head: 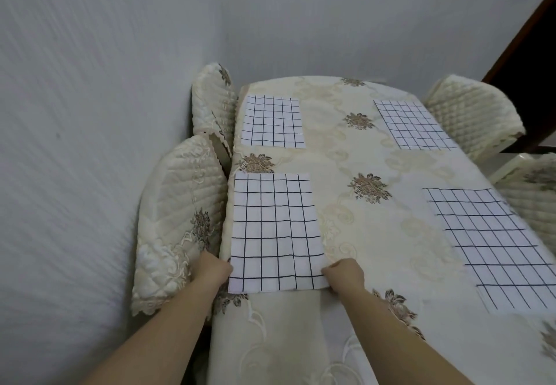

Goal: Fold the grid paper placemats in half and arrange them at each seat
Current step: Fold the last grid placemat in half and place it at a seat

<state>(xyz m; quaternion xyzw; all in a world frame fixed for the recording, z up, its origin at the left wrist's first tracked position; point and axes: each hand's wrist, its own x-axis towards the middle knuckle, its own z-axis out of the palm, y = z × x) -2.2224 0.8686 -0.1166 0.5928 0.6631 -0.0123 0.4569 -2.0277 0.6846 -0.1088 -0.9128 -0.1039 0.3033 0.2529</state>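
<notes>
Now, placing: your left hand (213, 270) and right hand (346, 273) pinch the near corners of the white black-gridded paper placemat (275, 231) at nine o'clock; next, square it to the desk (346, 234) edge.

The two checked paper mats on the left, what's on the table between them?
In the head view, only tablecloth lies between the near-left placemat and the far-left placemat, with one embroidered brown flower on it.

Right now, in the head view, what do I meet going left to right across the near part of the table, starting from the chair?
near-left chair → left hand → held placemat → right hand → near-right placemat
</notes>
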